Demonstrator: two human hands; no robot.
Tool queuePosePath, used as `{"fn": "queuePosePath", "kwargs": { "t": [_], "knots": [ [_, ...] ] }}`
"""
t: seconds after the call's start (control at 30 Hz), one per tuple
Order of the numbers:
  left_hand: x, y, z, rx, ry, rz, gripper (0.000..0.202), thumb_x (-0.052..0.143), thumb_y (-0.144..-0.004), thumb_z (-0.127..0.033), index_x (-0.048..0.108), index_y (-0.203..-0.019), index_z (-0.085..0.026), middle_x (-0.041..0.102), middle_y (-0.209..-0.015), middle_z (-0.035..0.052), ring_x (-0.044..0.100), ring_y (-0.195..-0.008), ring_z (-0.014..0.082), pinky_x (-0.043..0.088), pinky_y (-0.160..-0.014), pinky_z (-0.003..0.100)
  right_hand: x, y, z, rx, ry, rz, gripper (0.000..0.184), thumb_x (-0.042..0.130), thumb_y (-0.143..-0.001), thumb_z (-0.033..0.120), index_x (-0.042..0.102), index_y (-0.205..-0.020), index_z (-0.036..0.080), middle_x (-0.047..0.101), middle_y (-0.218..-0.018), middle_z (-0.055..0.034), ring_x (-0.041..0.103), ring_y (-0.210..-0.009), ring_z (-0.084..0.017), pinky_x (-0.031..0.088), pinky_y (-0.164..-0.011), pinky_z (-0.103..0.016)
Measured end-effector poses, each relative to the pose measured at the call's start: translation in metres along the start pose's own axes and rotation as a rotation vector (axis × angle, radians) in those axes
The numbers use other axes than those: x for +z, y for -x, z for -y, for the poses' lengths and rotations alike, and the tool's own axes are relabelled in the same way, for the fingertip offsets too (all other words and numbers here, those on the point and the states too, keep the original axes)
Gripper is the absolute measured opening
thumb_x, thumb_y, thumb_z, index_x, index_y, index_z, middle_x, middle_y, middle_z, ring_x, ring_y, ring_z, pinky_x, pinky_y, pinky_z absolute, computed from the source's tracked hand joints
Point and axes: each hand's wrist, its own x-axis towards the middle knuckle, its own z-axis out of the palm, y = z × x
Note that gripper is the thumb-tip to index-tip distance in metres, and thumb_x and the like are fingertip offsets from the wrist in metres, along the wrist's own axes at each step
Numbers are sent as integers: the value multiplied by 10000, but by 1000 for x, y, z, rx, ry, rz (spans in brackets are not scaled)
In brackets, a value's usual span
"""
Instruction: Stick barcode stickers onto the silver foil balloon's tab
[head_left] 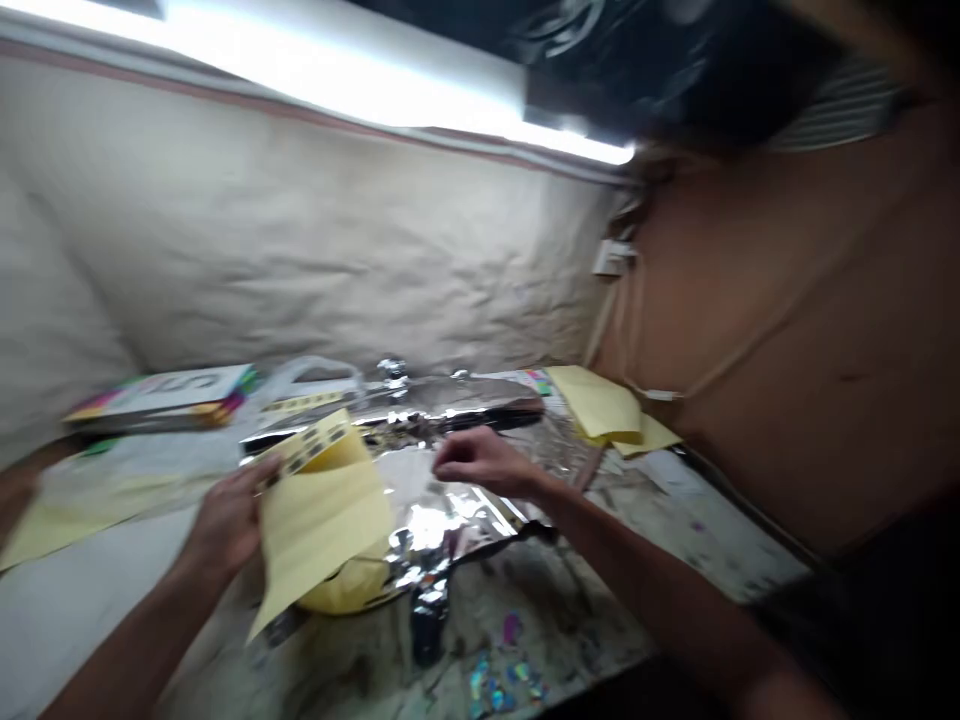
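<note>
My left hand (pixel 225 520) grips the left edge of a pale yellow sheet (pixel 322 520) that carries a strip of dark stickers along its top. My right hand (pixel 480 462) hovers closed over a crinkled silver foil piece (pixel 435 520) lying on the worktop; its fingers are curled in a pinch, and what they hold is too blurred to name. The yellow sheet overlaps the foil's left side. The whole picture is smeared by motion.
A flat multicoloured box (pixel 161 395) lies at the back left. More yellow sheets (pixel 600 405) sit at the back right, another (pixel 67 520) at the left. Iridescent scraps (pixel 506 680) lie near the front edge. A crumpled paper wall (pixel 337 250) stands behind.
</note>
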Motion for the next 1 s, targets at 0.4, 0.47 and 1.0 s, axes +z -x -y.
{"fn": "queuePosePath", "kwargs": {
  "t": [0.4,0.47,1.0],
  "knots": [
    [-37,-22,-20,-90,195,76,295,570,-846,-167,611,-1123,-74,716,-736,97,692,-582,219,605,-632,357,38,3,-51,297,-85,349,262,756,-706,325,630,-884,179,591,-658,35,542,-519,-102,408,-461,-199],
    [-39,-22,-20,-92,203,88,312,575,-842,-169,606,-1140,-79,719,-747,97,694,-584,215,606,-634,350,40,3,-55,305,-85,380,235,725,-735,320,610,-889,185,595,-670,33,536,-518,-103,409,-456,-199],
    [-37,3,-29,-237,-26,454,218,678,-753,-263,658,-926,-133,704,-747,71,666,-579,215,548,-546,302,26,42,-38,-438,751,464,208,616,-880,237,676,-1065,308,630,-1135,-29,594,-968,-170,454,-803,-268]
  ]
}}
